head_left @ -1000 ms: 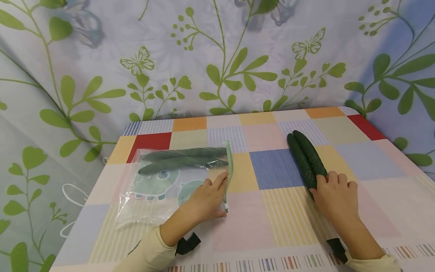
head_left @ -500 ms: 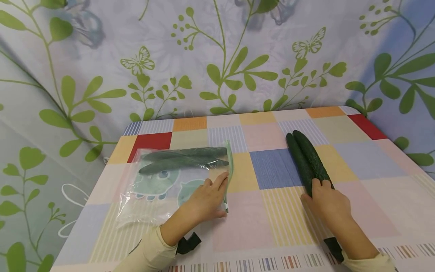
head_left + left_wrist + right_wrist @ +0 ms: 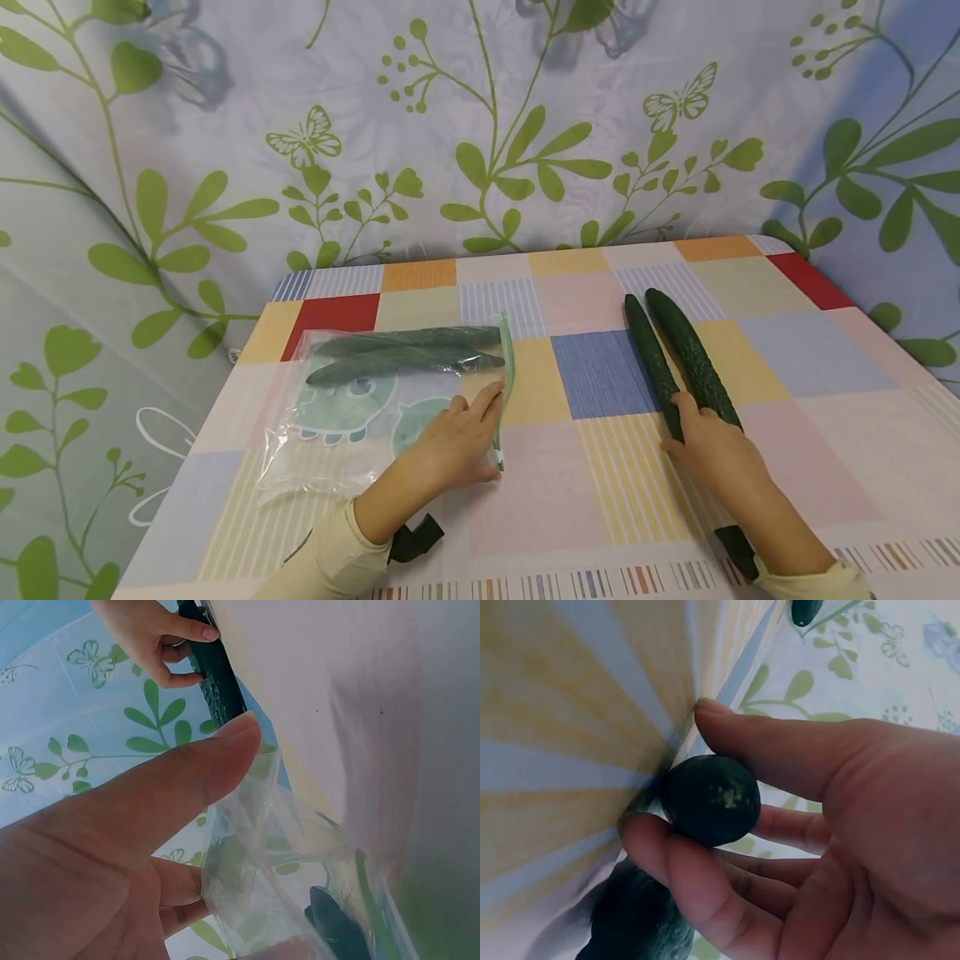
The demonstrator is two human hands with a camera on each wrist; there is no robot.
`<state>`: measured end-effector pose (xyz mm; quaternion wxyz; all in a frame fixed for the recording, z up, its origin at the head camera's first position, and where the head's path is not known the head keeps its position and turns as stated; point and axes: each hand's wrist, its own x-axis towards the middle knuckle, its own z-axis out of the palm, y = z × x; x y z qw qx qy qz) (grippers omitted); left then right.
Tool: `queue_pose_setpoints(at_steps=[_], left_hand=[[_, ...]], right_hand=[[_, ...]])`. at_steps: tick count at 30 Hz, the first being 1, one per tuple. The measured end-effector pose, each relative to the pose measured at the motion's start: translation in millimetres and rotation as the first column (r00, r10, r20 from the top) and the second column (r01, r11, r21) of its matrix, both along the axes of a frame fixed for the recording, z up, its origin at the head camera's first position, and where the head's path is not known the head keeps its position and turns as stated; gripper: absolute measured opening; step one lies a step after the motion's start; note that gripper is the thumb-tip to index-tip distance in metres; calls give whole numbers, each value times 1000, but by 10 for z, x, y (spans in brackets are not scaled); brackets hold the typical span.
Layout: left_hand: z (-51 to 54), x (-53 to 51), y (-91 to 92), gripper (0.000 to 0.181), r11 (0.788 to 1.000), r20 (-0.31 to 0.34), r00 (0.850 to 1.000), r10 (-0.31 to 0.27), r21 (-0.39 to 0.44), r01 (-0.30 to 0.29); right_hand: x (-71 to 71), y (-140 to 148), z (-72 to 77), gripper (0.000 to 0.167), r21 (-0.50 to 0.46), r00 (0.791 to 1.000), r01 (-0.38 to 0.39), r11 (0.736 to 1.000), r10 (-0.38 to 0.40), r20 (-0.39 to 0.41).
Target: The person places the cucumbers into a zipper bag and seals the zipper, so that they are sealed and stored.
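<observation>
- Inside the clear bag [image 3: 322, 467], on the left half of the table [image 3: 517, 517], lie a far cucumber [image 3: 420, 336] and a near cucumber [image 3: 397, 361], both lengthwise toward the bag's mouth, which faces the table's right edge.
- Left outside are two more: a left cucumber [image 3: 654, 362] and a right cucumber [image 3: 692, 354], right of the table's middle, far tips pointing to the far edge. By count, the bagging looks half done.
- In the left wrist view the bag's mouth seems unsealed, as far as I can judge.
- The right hand [image 3: 716, 454] grips the left cucumber near its end toward the table's near edge, thumb on one side and fingers curled round the other. The right cucumber lies just beside, not in the grip.
- The left hand [image 3: 453, 442] is on the bag at its mouth, thumb and fingers apart; I cannot tell whether they pinch the film.
- Against half a second ago, a narrow gap has opened between the two loose cucumbers, which lay side by side; the left one's far tip has shifted toward the table's left edge.
- The bag and left hand look unmoved.
</observation>
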<state>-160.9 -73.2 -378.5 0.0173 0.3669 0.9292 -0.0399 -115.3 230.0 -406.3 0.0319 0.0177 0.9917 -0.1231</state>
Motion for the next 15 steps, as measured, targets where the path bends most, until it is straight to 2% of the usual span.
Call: queue_pose_setpoints(at_steps=[4,10,15], left_hand=[[3,1,6,90,1000,-3,1000,3,-7,-3],[5,0,6,91,1000,15,1000,6,-11,-6],[-2,-8,9,91,1000,32,999,12,-14,-11]], right_hand=[[3,13,-12,61,-44,1000,8,999,-8,1],[-12,-10,-15,64,-100,997,-28,995,21,-72],[-8,4,-13,56,-147,991,-16,989,-3,-132]])
